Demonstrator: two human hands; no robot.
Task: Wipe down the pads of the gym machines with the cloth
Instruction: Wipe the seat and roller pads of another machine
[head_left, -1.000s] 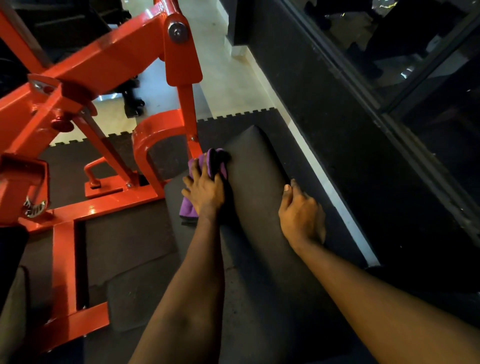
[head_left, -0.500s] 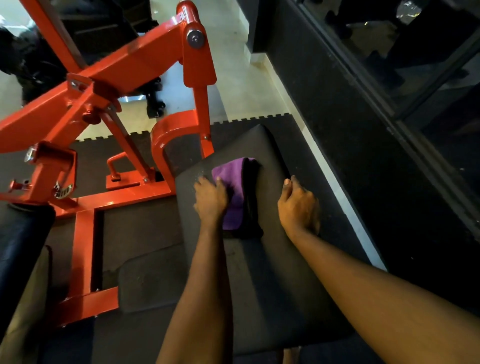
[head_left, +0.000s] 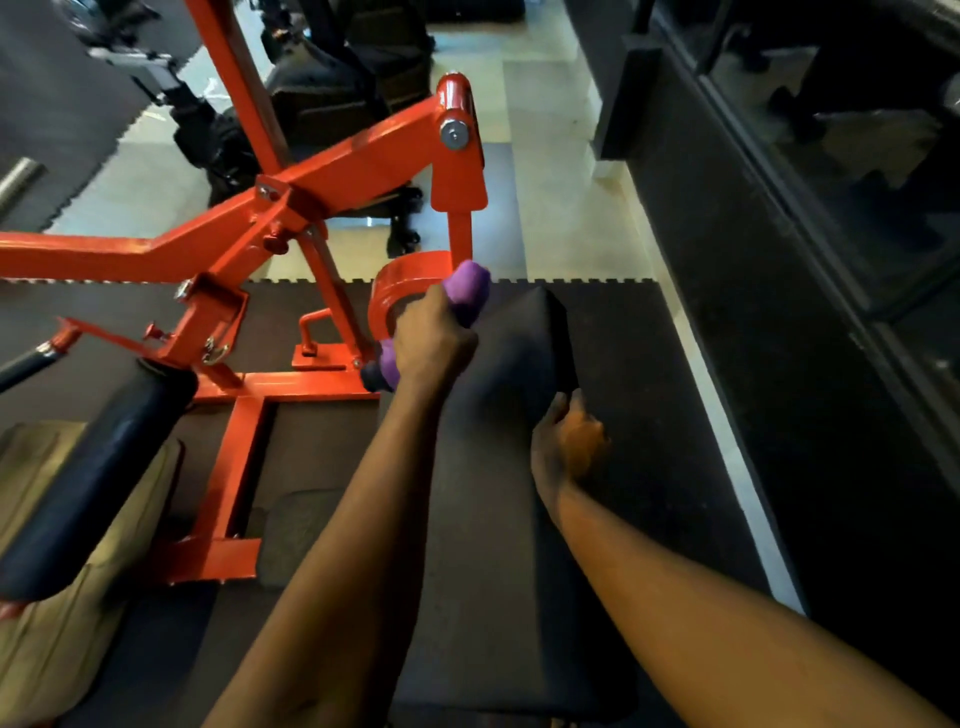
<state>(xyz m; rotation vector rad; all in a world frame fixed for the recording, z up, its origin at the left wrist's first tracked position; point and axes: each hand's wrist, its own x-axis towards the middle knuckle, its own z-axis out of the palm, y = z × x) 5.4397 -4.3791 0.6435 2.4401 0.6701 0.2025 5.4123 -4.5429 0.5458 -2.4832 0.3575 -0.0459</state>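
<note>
A long black seat pad (head_left: 498, 467) runs from the bottom of the view up to the middle. My left hand (head_left: 434, 343) grips a bunched purple cloth (head_left: 467, 291) at the pad's far left corner, lifted slightly off the surface; part of the cloth sticks out below the hand too. My right hand (head_left: 566, 441) rests on the pad's right edge, fingers loosely curled over the side, blurred by motion.
The red steel machine frame (head_left: 332, 182) stands left and ahead, its curved bracket (head_left: 400, 280) just beyond the cloth. A black roller pad (head_left: 93, 488) lies at the lower left over tan fabric. A dark wall with glass panels (head_left: 831, 260) runs along the right. Other black equipment stands behind.
My left hand bunched up the cloth and moved it from the middle of the pad to the far left corner. The right hand slid a little toward me along the right edge.
</note>
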